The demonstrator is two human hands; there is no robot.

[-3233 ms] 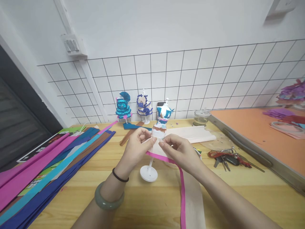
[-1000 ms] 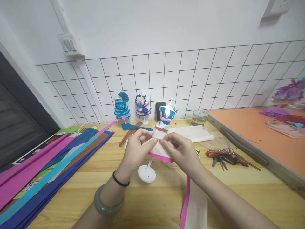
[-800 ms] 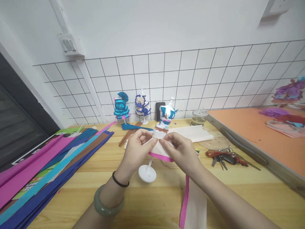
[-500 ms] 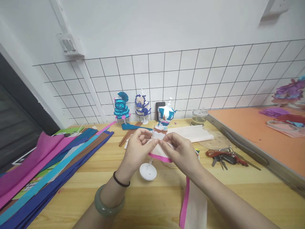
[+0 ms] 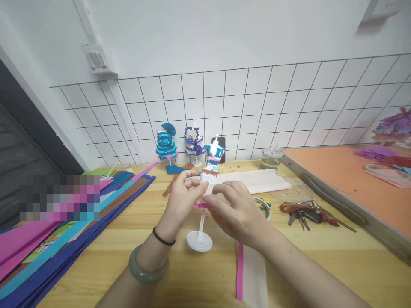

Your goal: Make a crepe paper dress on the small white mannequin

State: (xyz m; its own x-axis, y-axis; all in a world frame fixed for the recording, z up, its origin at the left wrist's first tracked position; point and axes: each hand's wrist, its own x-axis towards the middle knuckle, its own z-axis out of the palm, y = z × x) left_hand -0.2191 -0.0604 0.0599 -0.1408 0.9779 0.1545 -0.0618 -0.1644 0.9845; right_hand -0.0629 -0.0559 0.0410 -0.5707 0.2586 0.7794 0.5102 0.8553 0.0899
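A small white dress form (image 5: 213, 150) with blue and white paper on its bust tilts slightly, its round base (image 5: 199, 241) below my hands. A white crepe paper strip (image 5: 255, 273) with a pink edge wraps its lower body, and the strip's long tail hangs down under my right wrist. My left hand (image 5: 185, 197) is closed round the left side of the form, thumb pressing the paper to its front. With bent fingers, my right hand (image 5: 236, 209) holds the paper at the form's front, its fingertips close to the left thumb; the exact pinch is partly hidden.
Two decorated dress forms, one turquoise (image 5: 166, 143) and one purple-and-white (image 5: 194, 143), stand by the wire grid. Coloured paper strips (image 5: 80, 226) lie left. Rolled white paper (image 5: 253, 180), a tape roll (image 5: 266, 208), keys (image 5: 303, 214), a glass jar (image 5: 271, 159) and an orange board (image 5: 340, 167) are right.
The dress form has shifted left and stands more upright. My right hand has moved left across its front, bringing the pink-edged paper closer against it. The hanging tail has swung slightly left.
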